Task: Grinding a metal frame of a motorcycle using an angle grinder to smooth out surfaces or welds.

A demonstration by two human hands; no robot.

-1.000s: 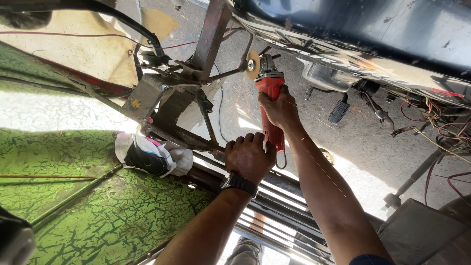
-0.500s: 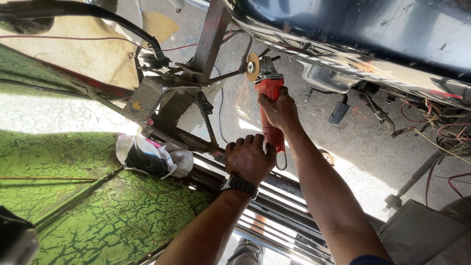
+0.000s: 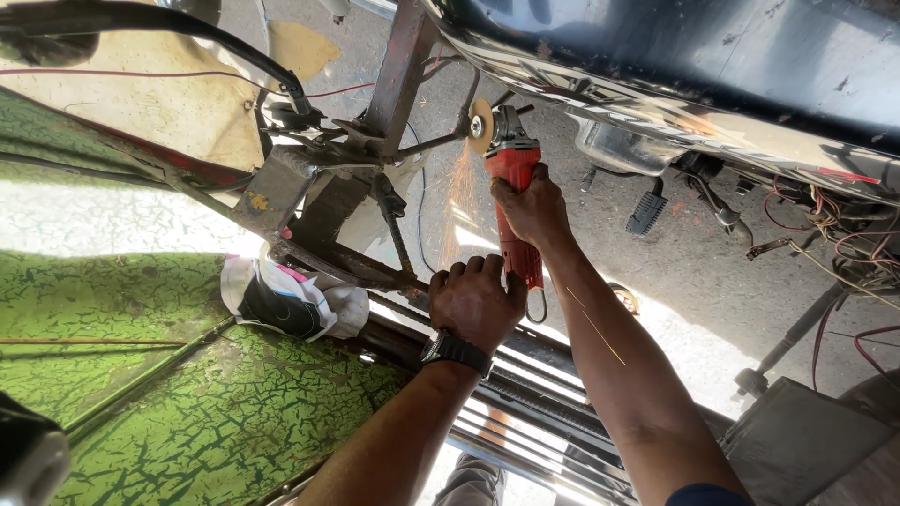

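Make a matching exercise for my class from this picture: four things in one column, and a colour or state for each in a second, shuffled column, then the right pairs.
Things:
1. angle grinder
2. left hand
3. right hand
4. cracked panel

Colour or state:
A. green, with the paint split all over
B. red body, disc throwing sparks against the metal frame
C. wears a dark wristwatch and grips the frame bar
D. wrapped round the tool's body

Pairs: 1-B, 2-C, 3-D, 4-A
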